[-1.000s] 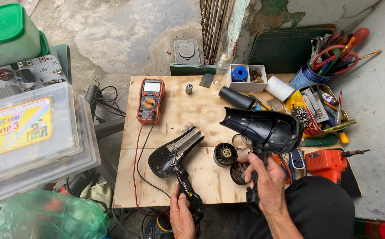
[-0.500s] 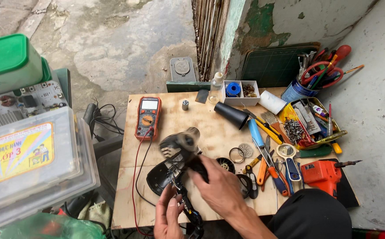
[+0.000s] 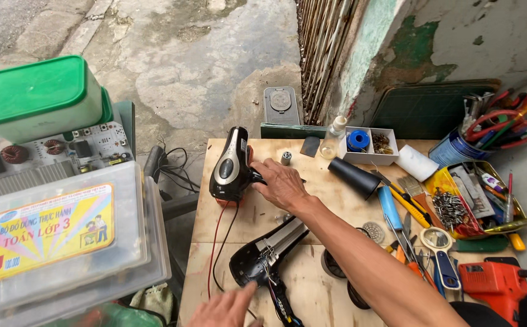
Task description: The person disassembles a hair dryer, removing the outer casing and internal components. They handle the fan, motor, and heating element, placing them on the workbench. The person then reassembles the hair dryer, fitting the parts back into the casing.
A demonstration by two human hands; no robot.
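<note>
Right hand [image 3: 283,184] grasps the black-and-silver hair-dryer shell half [image 3: 232,165] at the far left of the desk [image 3: 330,200], left hand [image 3: 224,307] released beside the opened dryer body [image 3: 266,260] near the front edge; shell likely light, rigid, smooth plastic, crack-prone, so best taken across its broad sides.

Even, soft daylight, faint shadows, sharp focus, slight wide-angle bending at edges.

both hands [image 3: 283,184] and forearms are bare, no sleeves, gloves, rings or watch showing.
</note>
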